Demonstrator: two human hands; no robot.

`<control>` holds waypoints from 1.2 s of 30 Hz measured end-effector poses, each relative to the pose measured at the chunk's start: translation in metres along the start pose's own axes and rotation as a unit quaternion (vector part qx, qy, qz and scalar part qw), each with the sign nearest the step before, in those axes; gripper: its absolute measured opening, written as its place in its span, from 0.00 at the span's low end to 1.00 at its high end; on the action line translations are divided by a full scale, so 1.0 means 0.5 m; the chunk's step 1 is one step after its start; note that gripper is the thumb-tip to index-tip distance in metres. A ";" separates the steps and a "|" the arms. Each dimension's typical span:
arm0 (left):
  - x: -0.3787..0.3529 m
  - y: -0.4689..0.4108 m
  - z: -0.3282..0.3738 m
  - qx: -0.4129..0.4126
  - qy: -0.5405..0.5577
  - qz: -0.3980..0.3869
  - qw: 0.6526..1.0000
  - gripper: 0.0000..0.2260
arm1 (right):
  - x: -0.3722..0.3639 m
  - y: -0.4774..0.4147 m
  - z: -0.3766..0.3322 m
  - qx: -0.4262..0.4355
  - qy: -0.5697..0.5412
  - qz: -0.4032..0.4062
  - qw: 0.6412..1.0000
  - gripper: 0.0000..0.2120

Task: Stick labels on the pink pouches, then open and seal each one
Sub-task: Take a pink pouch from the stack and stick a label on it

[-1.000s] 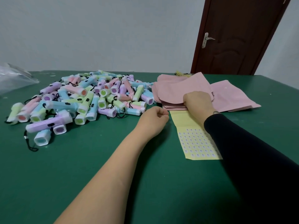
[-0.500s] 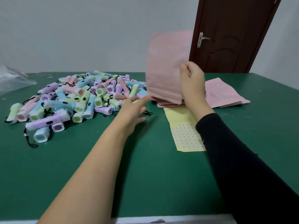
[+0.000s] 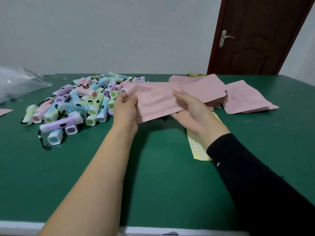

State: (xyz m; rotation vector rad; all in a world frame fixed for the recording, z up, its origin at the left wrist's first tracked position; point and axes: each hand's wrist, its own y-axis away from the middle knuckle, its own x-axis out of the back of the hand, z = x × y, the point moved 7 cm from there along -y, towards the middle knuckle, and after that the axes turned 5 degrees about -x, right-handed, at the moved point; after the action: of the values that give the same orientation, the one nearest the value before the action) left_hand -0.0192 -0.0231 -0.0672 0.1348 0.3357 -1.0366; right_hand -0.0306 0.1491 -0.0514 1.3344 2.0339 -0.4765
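A pink pouch (image 3: 155, 101) hangs flat above the green table (image 3: 162, 176), held between both hands. My left hand (image 3: 126, 108) pinches its left end, thumb on top. My right hand (image 3: 189, 108) grips its right end, fingers underneath and thumb over the top face. Behind my right hand lies a stack of pink pouches (image 3: 213, 92), with one more pouch (image 3: 245, 99) spread flat to its right. A yellow sheet of small round labels (image 3: 196, 147) lies on the table, partly under my right forearm.
A heap of pastel toy flashlights (image 3: 76, 103) with black cords covers the table's left half. A clear plastic bag (image 3: 17, 82) lies at the far left, and a pink scrap (image 3: 4, 112) sits at the left edge. A dark wooden door (image 3: 255, 36) stands behind.
My right hand lifted one pouch off the stack, raised it upright, then lowered it flat. My left hand opened, rose from the table and took hold of the pouch's left end.
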 end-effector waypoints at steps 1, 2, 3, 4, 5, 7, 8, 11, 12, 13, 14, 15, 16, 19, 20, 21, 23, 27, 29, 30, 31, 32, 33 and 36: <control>0.001 0.001 0.002 -0.003 0.014 0.010 1.000 0.10 | -0.008 -0.002 0.005 0.007 -0.017 -0.012 1.000 0.13; 0.000 0.003 0.005 -0.001 0.039 0.014 0.999 0.10 | -0.014 -0.004 0.009 0.014 -0.033 -0.024 0.999 0.11; -0.005 0.006 0.007 0.005 0.074 0.010 0.997 0.10 | -0.019 -0.006 0.013 0.020 -0.044 -0.031 0.998 0.10; -0.012 0.010 0.009 0.013 0.110 0.000 0.994 0.11 | -0.021 -0.008 0.017 0.024 -0.041 -0.033 0.998 0.10; -0.018 0.013 0.009 0.017 0.133 -0.010 0.991 0.13 | -0.022 -0.008 0.021 0.028 -0.025 -0.030 0.999 0.11; -0.016 0.021 0.006 0.009 0.089 0.005 0.996 0.17 | -0.019 -0.009 0.024 0.052 0.023 -0.007 0.998 0.11; -0.007 0.025 0.009 -0.015 0.016 0.028 0.999 0.20 | -0.015 -0.008 0.022 0.072 0.045 0.009 0.996 0.10; -0.004 0.044 0.064 -0.208 -0.198 0.046 0.957 0.19 | -0.007 -0.003 0.004 0.129 0.080 0.049 0.987 0.07; -0.020 0.052 0.076 -0.255 -0.215 0.002 0.943 0.15 | -0.007 -0.002 0.000 0.136 0.079 0.051 0.986 0.07; -0.041 0.062 0.079 -0.270 -0.213 -0.057 0.937 0.10 | -0.010 -0.001 -0.001 0.137 0.074 0.045 0.987 0.08; -0.061 0.072 0.076 -0.266 -0.213 -0.113 0.933 0.07 | -0.013 -0.001 0.002 0.132 0.068 0.037 0.988 0.08; -0.078 0.081 0.067 -0.256 -0.215 -0.157 0.929 0.06 | -0.016 -0.001 0.006 0.120 0.061 0.029 0.990 0.09; -0.090 0.087 0.058 -0.250 -0.220 -0.185 0.924 0.06 | -0.018 0.001 0.010 0.106 0.050 0.024 0.993 0.10; -0.097 0.093 0.046 -0.233 -0.213 -0.201 0.927 0.09 | -0.029 0.006 0.012 0.082 0.015 -0.012 0.996 0.20; -0.094 0.091 0.046 -0.221 -0.202 -0.201 0.933 0.09 | -0.033 0.008 0.011 0.084 0.011 -0.025 0.996 0.22; -0.091 0.088 0.046 -0.207 -0.191 -0.202 0.938 0.09 | -0.037 0.010 0.009 0.087 0.012 -0.035 0.996 0.22; -0.088 0.084 0.047 -0.188 -0.172 -0.206 0.945 0.09 | -0.042 0.013 0.009 0.089 0.021 -0.047 0.995 0.20; -0.090 0.080 0.043 -0.165 -0.151 -0.228 0.948 0.08 | -0.036 0.009 0.011 0.076 0.012 -0.033 0.997 0.13; -0.090 0.078 0.041 -0.156 -0.150 -0.238 0.947 0.07 | -0.031 0.006 0.010 0.073 0.006 -0.025 0.997 0.12; -0.090 0.076 0.040 -0.154 -0.149 -0.241 0.947 0.06 | -0.030 0.005 0.010 0.074 0.004 -0.026 0.997 0.12; -0.089 0.074 0.039 -0.151 -0.147 -0.244 0.947 0.06 | -0.031 0.005 0.010 0.074 0.002 -0.031 0.997 0.12; -0.089 0.072 0.038 -0.148 -0.145 -0.248 0.946 0.05 | -0.032 0.006 0.010 0.076 0.003 -0.035 0.997 0.12; -0.089 0.071 0.036 -0.145 -0.143 -0.252 0.946 0.06 | -0.034 0.006 0.010 0.076 0.004 -0.039 0.996 0.12; -0.090 0.068 0.032 -0.132 -0.135 -0.259 0.947 0.07 | -0.034 0.006 0.011 0.074 -0.001 -0.044 0.996 0.12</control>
State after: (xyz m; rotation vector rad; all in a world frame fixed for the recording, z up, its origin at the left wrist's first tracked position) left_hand -0.0076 0.0266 -0.0387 -0.3550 0.2609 -1.4971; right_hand -0.0217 0.1354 -0.0433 1.3326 2.0970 -0.6797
